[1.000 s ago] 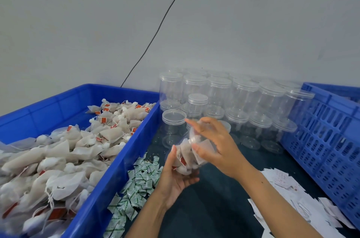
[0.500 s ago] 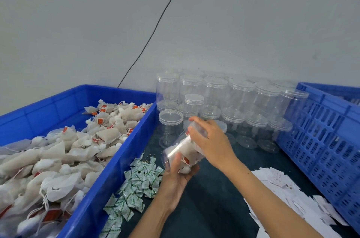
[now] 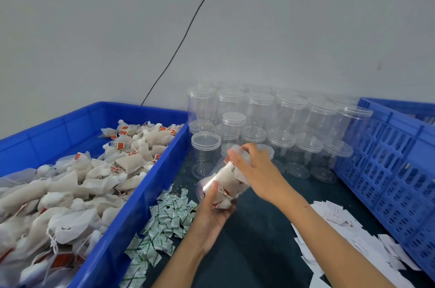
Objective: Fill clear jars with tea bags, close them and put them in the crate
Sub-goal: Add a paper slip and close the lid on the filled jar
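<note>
Grey wall behind, a dark table [image 3: 259, 240] below, and only the one head view to go by. A black cable [image 3: 188, 26] runs down the wall toward the back corner.

On the left sits a blue bin [image 3: 131, 205] heaped with loose tea bags [image 3: 77, 184], close enough to scoop from. Just beside its wall lies a scatter of small green-printed sachets [image 3: 164, 221], and on the right a drift of white paper slips [image 3: 341, 224] — both presumably extras kept within reach for each jar.

At the back stand the empty jars [image 3: 259, 118], lidded and stacked in two tiers against the wall. The perforated blue crate [image 3: 388, 165] waits at the right edge; its inside is hardly visible.

In the middle, above the table, the left hand [image 3: 211, 212] cradles a clear jar [image 3: 221, 184] from below, thumb along its side. The jar is tilted with its mouth up and away, so the tea bags inside settle toward the base. The right hand [image 3: 256, 170] is curled over that mouth, fingers bent around it; whether it pushes in a last bag or grips a lid I cannot tell — the transparent plastic is blurred there.

Judging by the packed jar, filling is about done, and closing then crating remain.
</note>
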